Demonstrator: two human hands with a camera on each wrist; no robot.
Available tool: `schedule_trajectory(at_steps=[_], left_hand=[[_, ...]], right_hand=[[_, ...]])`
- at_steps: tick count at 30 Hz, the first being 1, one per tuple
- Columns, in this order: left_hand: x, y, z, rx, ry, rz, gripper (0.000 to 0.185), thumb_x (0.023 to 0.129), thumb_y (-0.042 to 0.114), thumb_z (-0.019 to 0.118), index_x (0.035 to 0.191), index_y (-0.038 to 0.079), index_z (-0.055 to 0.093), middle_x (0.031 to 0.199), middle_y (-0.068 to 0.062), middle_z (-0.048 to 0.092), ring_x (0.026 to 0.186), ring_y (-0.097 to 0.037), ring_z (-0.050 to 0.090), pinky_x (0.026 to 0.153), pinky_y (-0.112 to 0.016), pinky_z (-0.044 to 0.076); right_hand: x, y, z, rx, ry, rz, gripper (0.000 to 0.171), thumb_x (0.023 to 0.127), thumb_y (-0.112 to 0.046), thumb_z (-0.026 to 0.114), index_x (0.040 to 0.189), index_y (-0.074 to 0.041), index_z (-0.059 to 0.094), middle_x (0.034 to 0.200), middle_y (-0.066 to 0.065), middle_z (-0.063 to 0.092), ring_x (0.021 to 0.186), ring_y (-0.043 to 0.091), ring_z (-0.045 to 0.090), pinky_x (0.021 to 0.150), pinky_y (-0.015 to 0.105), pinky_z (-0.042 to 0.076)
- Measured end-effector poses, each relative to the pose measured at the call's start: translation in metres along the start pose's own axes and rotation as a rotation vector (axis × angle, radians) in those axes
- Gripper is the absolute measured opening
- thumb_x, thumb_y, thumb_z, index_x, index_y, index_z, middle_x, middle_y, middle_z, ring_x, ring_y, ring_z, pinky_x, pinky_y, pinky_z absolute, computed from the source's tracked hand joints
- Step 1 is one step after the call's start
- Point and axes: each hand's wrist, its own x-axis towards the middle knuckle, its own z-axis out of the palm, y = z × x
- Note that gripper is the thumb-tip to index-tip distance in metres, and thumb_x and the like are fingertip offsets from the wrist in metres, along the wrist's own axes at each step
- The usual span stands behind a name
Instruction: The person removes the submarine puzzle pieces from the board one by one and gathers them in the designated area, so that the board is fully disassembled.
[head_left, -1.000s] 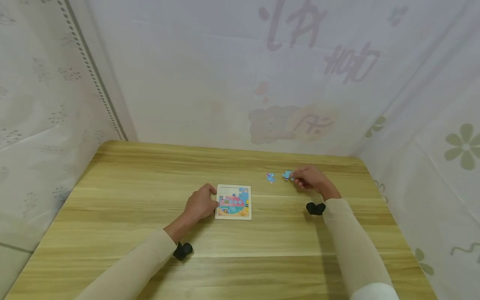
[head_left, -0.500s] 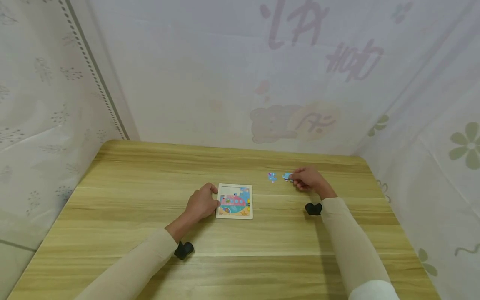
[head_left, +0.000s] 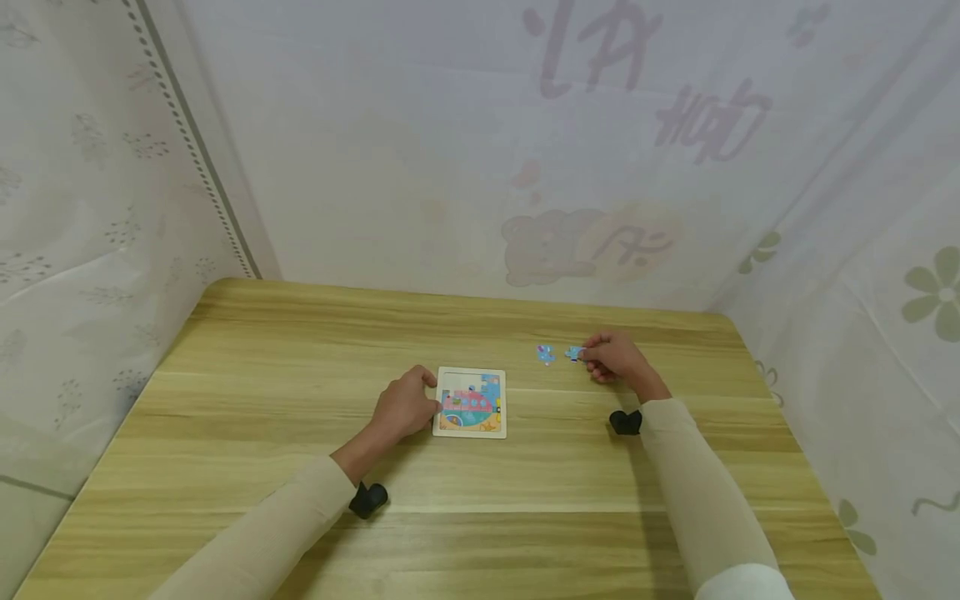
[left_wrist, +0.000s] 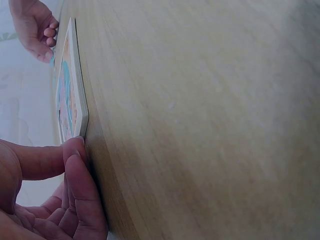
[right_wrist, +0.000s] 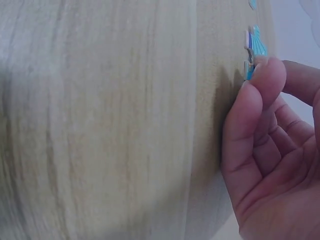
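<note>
A small square puzzle board [head_left: 470, 403] with a colourful picture lies flat on the wooden table [head_left: 300, 400]. My left hand [head_left: 405, 406] holds its left edge, curled fingertips [left_wrist: 75, 165] against the rim of the board [left_wrist: 70, 95]. To the right, my right hand [head_left: 615, 357] pinches a blue puzzle piece [head_left: 574, 353] between thumb and forefinger, low over the table. In the right wrist view the fingertips [right_wrist: 262, 75] close on that blue piece [right_wrist: 254, 47]. A second loose piece [head_left: 544, 354] lies just left of it.
Pale patterned curtains [head_left: 450, 167] close off the table on the left, back and right. Black wrist cameras [head_left: 624, 422] sit on both forearms. Bare wood stretches in front of and behind the board.
Barely anything: my right hand stays on the blue piece, shifted very slightly. The left hand and the board have not moved.
</note>
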Motion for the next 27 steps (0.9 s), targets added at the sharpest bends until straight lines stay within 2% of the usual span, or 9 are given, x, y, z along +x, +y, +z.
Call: schedule_trajectory(at_steps=[11,18,24,27], left_hand=[[0.001,0.001,0.0,-0.006,-0.001,-0.003,0.032,0.088,0.01,0.069,0.116,0.003,0.055,0.059,-0.004,0.059,0.048,-0.013,0.058,0.049,-0.024,0.038],[-0.001,0.0,-0.001,0.002,0.005,-0.008,0.033,0.088,0.01,0.07,0.116,0.002,0.056,0.061,-0.004,0.06,0.05,-0.013,0.058,0.049,-0.024,0.039],[-0.001,0.0,0.0,-0.008,0.001,0.001,0.033,0.088,0.01,0.069,0.117,0.002,0.055,0.058,-0.004,0.06,0.049,-0.013,0.058,0.048,-0.024,0.038],[-0.001,0.0,0.0,-0.008,0.001,0.003,0.033,0.088,0.01,0.069,0.117,0.002,0.055,0.057,-0.003,0.06,0.048,-0.013,0.057,0.048,-0.024,0.038]], right_hand=[[-0.003,0.0,0.001,-0.017,0.02,-0.025,0.036,0.096,-0.015,0.06,0.127,0.002,0.05,0.069,0.004,0.06,0.05,0.01,0.054,0.051,0.025,0.052],[-0.012,-0.022,0.009,-0.105,0.048,-0.135,0.04,0.097,-0.019,0.059,0.132,-0.001,0.055,0.072,0.01,0.063,0.049,0.012,0.056,0.055,0.033,0.055],[-0.02,-0.044,0.037,-0.13,-0.042,-0.231,0.04,0.097,-0.02,0.061,0.132,-0.002,0.057,0.076,0.021,0.065,0.048,0.014,0.056,0.058,0.041,0.057],[-0.024,-0.05,0.055,-0.135,-0.105,-0.262,0.039,0.096,-0.02,0.061,0.132,-0.003,0.058,0.075,0.021,0.064,0.047,0.015,0.056,0.057,0.041,0.058]])
